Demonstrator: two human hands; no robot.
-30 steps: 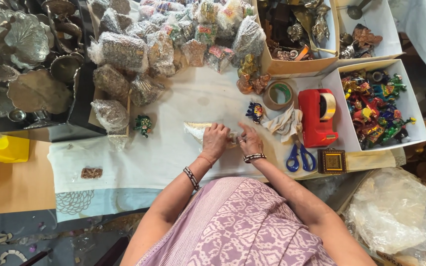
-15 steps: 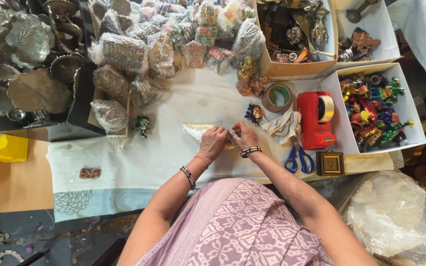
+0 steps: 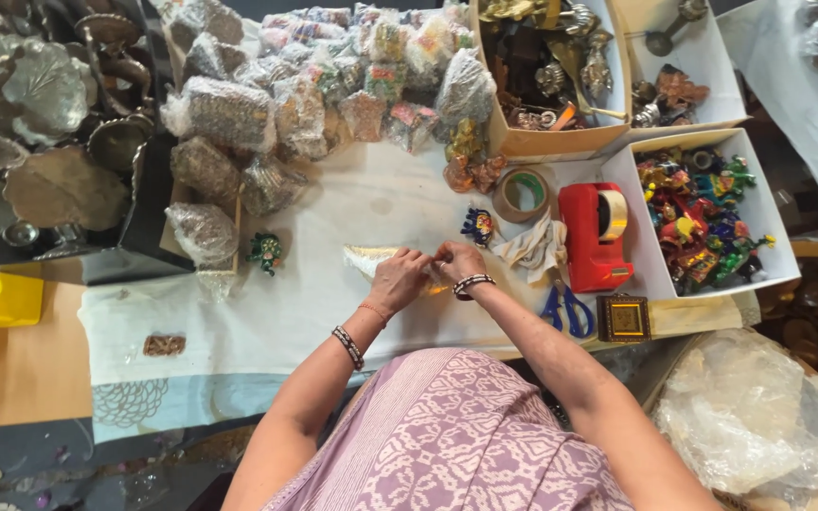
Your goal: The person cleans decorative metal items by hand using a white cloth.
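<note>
left hand (image 3: 396, 281) pinching clear-wrapped packet (image 3: 371, 258) | right hand (image 3: 459, 262) gripping its other end (contents hidden) | packet on white cloth (image 3: 333, 312) at table centre | red tape dispenser (image 3: 594, 235) at 3 o'clock | blue scissors (image 3: 567, 308) at 4 o'clock

The person wore a lilac garment printed with white patterns, arms bare, a dark beaded bracelet on the left wrist and a black-and-white beaded one on the right.
</note>
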